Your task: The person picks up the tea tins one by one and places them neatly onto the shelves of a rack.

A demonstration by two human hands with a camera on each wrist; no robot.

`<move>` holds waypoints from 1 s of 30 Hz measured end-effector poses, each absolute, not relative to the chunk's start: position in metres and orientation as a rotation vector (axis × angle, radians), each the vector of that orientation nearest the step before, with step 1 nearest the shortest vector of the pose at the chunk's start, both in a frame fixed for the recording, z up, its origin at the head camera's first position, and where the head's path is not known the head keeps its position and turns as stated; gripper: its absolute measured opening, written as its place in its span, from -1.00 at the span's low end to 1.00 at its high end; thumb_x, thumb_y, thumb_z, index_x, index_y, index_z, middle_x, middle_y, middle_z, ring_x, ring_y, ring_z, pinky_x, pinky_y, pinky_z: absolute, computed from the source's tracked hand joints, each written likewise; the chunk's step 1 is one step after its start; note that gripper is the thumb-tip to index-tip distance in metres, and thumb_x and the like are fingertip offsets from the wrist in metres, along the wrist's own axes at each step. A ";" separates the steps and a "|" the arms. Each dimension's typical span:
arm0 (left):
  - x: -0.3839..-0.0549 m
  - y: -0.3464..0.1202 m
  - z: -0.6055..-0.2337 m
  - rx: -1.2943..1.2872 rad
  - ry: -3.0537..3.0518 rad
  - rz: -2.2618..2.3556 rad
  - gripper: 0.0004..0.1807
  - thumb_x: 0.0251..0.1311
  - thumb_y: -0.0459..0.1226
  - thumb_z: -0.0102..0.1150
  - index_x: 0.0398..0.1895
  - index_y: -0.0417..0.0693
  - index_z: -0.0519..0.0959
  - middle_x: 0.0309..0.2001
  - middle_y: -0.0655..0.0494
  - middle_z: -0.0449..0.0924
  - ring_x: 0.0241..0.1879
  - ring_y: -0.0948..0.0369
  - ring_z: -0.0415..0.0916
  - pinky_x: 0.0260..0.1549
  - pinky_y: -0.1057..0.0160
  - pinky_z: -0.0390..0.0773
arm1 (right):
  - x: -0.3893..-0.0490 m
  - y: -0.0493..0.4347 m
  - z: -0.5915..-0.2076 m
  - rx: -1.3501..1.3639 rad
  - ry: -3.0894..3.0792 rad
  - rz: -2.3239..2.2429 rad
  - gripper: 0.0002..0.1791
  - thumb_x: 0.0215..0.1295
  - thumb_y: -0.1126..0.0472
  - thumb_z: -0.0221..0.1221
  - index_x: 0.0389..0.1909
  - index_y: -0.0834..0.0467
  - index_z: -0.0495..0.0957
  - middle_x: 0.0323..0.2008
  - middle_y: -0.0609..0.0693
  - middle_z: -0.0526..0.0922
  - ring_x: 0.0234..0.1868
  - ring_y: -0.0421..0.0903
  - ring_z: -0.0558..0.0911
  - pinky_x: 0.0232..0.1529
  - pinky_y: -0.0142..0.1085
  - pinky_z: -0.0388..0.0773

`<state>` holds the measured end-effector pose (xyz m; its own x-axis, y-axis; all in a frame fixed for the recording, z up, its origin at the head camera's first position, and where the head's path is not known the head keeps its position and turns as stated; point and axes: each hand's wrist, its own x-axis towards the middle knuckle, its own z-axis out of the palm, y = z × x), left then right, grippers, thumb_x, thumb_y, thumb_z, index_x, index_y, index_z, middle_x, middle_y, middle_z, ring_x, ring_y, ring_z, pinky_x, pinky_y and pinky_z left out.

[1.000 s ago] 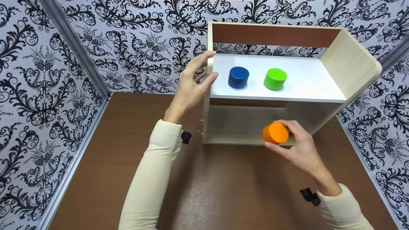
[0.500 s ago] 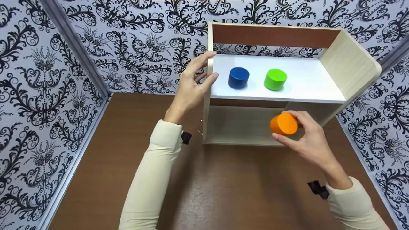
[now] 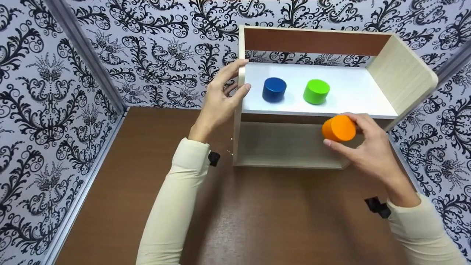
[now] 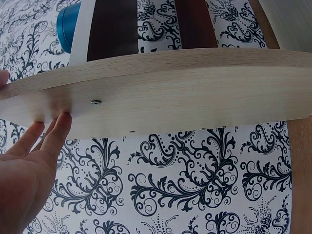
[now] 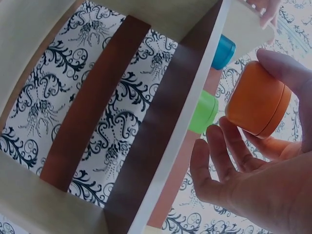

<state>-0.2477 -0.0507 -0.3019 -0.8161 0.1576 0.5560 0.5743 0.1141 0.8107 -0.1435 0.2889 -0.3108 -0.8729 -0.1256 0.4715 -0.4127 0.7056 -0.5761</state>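
My right hand holds a small orange jar between thumb and fingers, in front of the shelf unit's upper board edge. A seam below its lid shows on the jar in the right wrist view. On the white upper shelf stand a blue jar on the left and a green jar to its right. My left hand grips the front edge of the left side panel, thumb towards the inside. In the left wrist view, its fingertips press the panel's outer face.
Below the white board lies the unit's lower shelf. A red-brown back rail and a tall right side panel bound the top. The unit stands on a brown wooden surface, with patterned walls behind and beside it.
My right hand has carried the orange jar upward and to the right, from in front of the lower shelf to near the upper board's edge. The left hand stays on the side panel.
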 end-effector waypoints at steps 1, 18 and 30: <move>-0.248 -0.051 -0.302 -0.716 -2.064 -1.753 -0.43 0.34 -0.36 0.26 0.41 0.06 0.46 0.41 0.11 0.33 0.26 0.22 0.41 0.27 0.26 0.52 | -0.145 0.289 -0.309 0.411 -2.514 0.982 -0.28 0.00 0.25 0.57 0.22 0.27 0.53 0.02 0.12 0.57 -0.04 -0.26 0.41 -0.02 -0.48 0.30; -0.246 -0.051 -0.300 -0.708 -2.074 -1.762 -0.42 0.33 -0.36 0.27 0.41 0.10 0.46 0.41 0.13 0.33 0.26 0.21 0.41 0.27 0.29 0.51 | -0.167 0.303 -0.287 0.318 -2.516 1.023 -0.25 0.07 0.19 0.54 0.29 0.27 0.49 0.09 0.12 0.52 0.00 -0.21 0.38 -0.01 -0.45 0.31; -0.247 -0.050 -0.301 -0.703 -2.082 -1.750 -0.43 0.34 -0.34 0.27 0.40 0.11 0.46 0.40 0.14 0.34 0.26 0.22 0.41 0.27 0.28 0.51 | -0.182 0.318 -0.279 0.218 -2.571 0.984 -0.21 0.12 0.07 0.51 0.33 0.26 0.45 0.09 0.12 0.47 0.00 -0.17 0.37 -0.01 -0.44 0.37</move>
